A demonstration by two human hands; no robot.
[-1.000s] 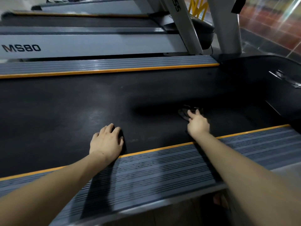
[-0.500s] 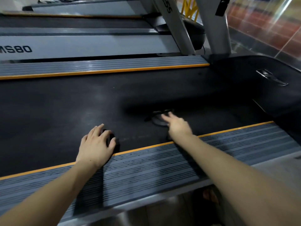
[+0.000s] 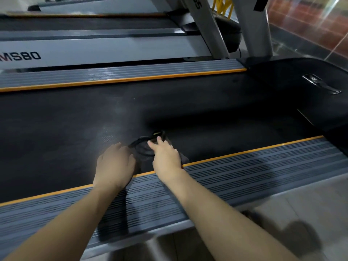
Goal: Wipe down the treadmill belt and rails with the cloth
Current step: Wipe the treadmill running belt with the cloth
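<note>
Both hands rest on the black belt (image 3: 75,125) beside the near rail (image 3: 244,166). Left hand (image 3: 114,164) lies palm down, fingers together, touching the dark cloth (image 3: 144,149). Right hand (image 3: 165,157) presses the cloth flat, fingers extended, not pinching.

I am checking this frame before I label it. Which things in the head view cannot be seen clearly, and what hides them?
- Dark cloth: it blends into the black belt, and both hands cover its edges, so its outline is unclear.
- Left hand: its fingers are hidden behind the hand's back, so the grip cannot be judged.
- Right hand: whether it pinches or only presses the cloth is unclear.
- Small plate on the motor cover: too small to read.
</note>
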